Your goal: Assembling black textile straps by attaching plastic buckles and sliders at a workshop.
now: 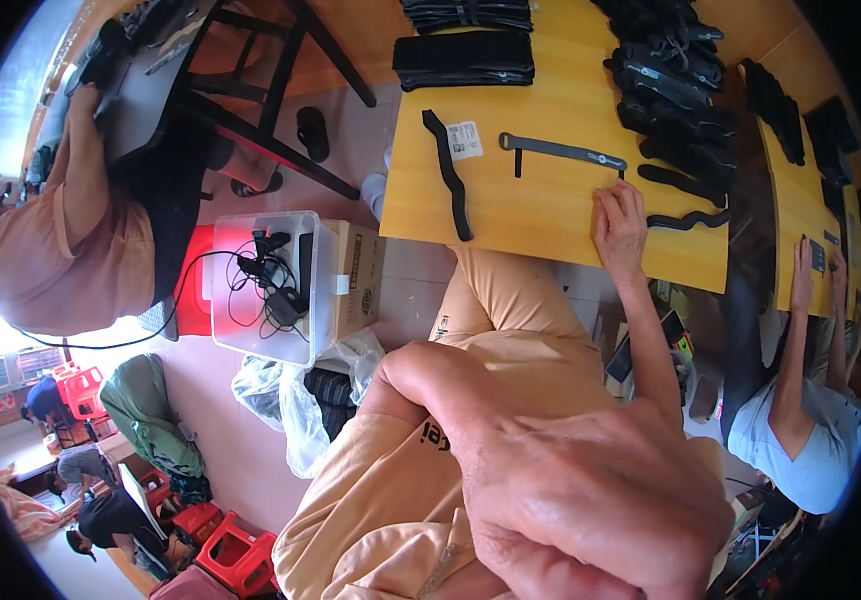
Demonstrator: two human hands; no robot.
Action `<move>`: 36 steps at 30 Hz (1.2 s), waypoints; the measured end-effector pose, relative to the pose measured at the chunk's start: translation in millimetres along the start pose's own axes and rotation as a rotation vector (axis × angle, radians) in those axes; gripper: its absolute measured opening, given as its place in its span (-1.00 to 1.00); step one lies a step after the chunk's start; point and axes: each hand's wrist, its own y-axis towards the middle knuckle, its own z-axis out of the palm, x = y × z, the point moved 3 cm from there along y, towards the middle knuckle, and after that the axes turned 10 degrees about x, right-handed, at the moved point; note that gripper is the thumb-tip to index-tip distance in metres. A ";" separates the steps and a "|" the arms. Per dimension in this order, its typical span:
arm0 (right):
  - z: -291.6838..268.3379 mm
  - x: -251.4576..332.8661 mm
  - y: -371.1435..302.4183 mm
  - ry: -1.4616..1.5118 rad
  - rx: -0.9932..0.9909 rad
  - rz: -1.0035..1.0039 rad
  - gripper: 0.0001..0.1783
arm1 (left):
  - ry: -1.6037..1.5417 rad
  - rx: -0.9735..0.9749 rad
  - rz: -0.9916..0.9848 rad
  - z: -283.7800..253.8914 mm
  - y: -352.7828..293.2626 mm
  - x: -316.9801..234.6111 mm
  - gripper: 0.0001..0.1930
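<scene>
On the yellow table lies a grey strap [562, 149] with a loop at its left end and a small black strip [518, 163] hanging below it. My right hand [618, 228] rests at the near side of the table. Its bent fingertips are together at a short black tab under the strap's right end. Raised close to the camera, my left hand [600, 500] looks large, its fingers curled; what they hold, if anything, is hidden. A wavy black strap [446, 175] lies at the left beside a white label [464, 140]. Another black strap [688, 220] lies right of my right hand.
Bundled black straps [462, 60] lie at the table's far left, with more heaped [665, 90] along its right. A clear bin [320, 290] of cables stands left of my legs near a cardboard box [358, 270]. People work on both sides.
</scene>
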 end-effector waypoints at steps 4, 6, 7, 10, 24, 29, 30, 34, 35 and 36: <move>-2.0 -6.1 -3.9 -0.031 -0.011 -0.007 -0.81 | 0.252 0.032 -0.150 4.8 -7.2 0.9 -0.81; 1.3 -4.7 -0.8 -0.031 -0.026 -0.022 -0.81 | 0.450 0.076 -0.166 17.5 -10.8 3.7 -0.85; 1.9 -6.0 -2.4 -0.029 -0.041 -0.026 -0.81 | 0.551 -0.133 -0.065 26.7 -14.3 3.8 -0.89; -1.2 -5.2 -2.4 -0.003 -0.037 0.001 -0.84 | 0.385 0.034 -0.257 33.0 -5.5 -3.7 -0.89; -1.4 -6.6 -3.5 -0.016 -0.067 -0.005 -0.79 | 1.490 -0.808 -1.648 -120.1 -249.0 -34.1 -0.51; -1.5 -4.4 -3.5 -0.017 -0.058 0.001 -0.80 | 1.645 -0.725 -1.632 -130.8 -279.1 -6.2 -0.51; -2.4 -3.6 -3.4 -0.019 -0.056 -0.003 -0.80 | 1.644 -0.739 -1.611 -131.1 -280.8 -5.3 -0.52; -2.1 0.5 -5.4 0.067 -0.065 0.022 -0.83 | 1.482 -0.826 -1.553 -130.0 -280.7 -15.3 -0.62; -1.3 2.5 -7.8 0.111 -0.075 0.058 -0.83 | 1.077 -1.064 -1.438 -126.3 -283.1 -18.0 -0.68; -2.0 11.7 -9.2 0.117 -0.068 0.053 -0.83 | 0.669 -1.253 -1.284 -118.9 -278.8 -18.8 -0.75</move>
